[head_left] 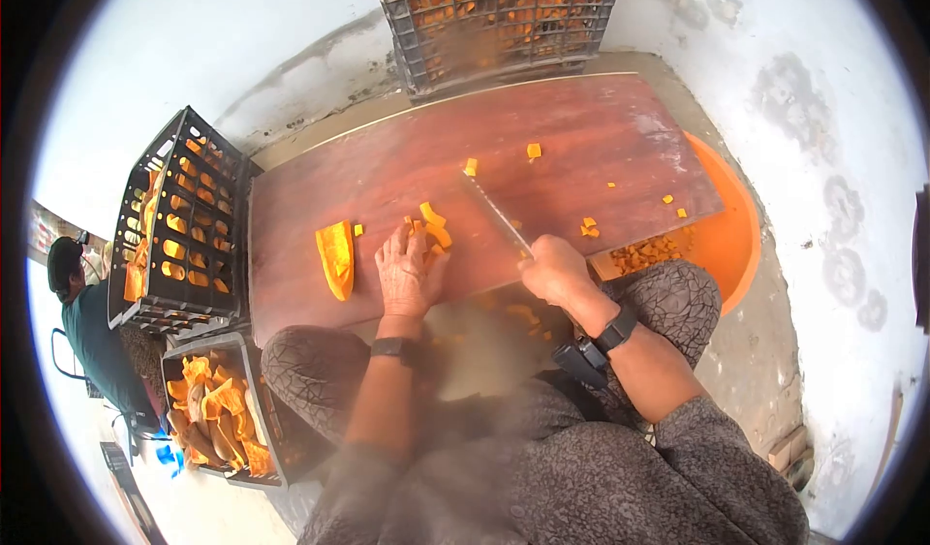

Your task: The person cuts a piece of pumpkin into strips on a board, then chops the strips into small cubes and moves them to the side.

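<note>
My left hand (pixel 407 272) rests on the red-brown board (pixel 581 119), its bent fingers gripping a few cut pumpkin pieces (pixel 433 218); part of what lies under the fingers is hidden. My right hand (pixel 557 269) is closed round the handle of a knife (pixel 499 218), whose blade points up and left across the board, apart from the pieces at my left hand. To the left of that hand lies a large pumpkin wedge (pixel 335 259), with a small pumpkin cube (pixel 358 229) beside it. Another cube (pixel 471 166) sits near the blade's tip.
An orange tub (pixel 741 225) with diced pumpkin stands under the board's right end. Black crates (pixel 179 225) of pumpkin stand at left, and a stacked crate (pixel 504 31) is behind the board. A lower crate (pixel 271 419) holds pumpkin slices. A person (pixel 102 322) is at far left.
</note>
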`<state>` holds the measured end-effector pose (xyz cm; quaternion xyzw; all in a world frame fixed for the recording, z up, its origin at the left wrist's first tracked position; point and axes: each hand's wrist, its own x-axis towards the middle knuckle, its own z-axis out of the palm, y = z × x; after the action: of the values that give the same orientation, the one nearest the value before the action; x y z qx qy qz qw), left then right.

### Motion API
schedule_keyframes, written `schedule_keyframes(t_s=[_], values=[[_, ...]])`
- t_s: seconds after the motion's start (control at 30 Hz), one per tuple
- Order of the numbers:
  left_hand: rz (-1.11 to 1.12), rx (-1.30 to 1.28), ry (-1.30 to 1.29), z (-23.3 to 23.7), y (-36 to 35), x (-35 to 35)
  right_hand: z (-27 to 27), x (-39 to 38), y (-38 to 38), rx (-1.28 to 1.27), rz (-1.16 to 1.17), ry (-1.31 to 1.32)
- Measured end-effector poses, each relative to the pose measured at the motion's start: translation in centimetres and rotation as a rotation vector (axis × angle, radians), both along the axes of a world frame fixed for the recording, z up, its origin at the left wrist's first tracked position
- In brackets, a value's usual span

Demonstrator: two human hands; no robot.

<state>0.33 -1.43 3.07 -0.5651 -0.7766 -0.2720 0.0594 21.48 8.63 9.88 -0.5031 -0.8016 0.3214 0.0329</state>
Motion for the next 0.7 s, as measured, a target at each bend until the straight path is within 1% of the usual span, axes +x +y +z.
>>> schedule_keyframes(t_s=[0.07,0.13,0.27,0.33,0.47,0.57,0.63,0.7], values=[[0.042,0.005,-0.008,0.2,-0.4,-0.1,0.0,-0.2,0.1,0.033,0.010,0.006],[0.082,-0.120,-0.065,0.2,-0.8,-0.4,0.3,-0.3,0.1,-0.063,-0.009,-0.040],[0.116,-0.038,-0.012,-0.7,-1.5,-0.8,1.0,-0.4,-0.1,-0.030,0.012,-0.077],[0.030,-0.179,-0.186,-0.2,-2.0,-0.9,0.7,-0.4,-0.3,0.041,0.032,-0.053],[0.003,-0.197,-0.153,-0.8,-2.4,-0.4,-0.1,-0.2,-0.2,0.090,0.032,-0.031],[0.003,-0.164,-0.131,-0.6,-2.6,0.6,-0.1,-0.3,-0.1,0.053,0.027,-0.017],[-0.082,-0.063,-0.053,-1.4,-2.5,1.0,-0.1,-0.3,-0.2,0.055,0.031,-0.046],[-0.099,-0.070,-0.064,-1.9,-2.2,1.3,-0.5,-0.2,-0.2,0.069,0.034,-0.041]])
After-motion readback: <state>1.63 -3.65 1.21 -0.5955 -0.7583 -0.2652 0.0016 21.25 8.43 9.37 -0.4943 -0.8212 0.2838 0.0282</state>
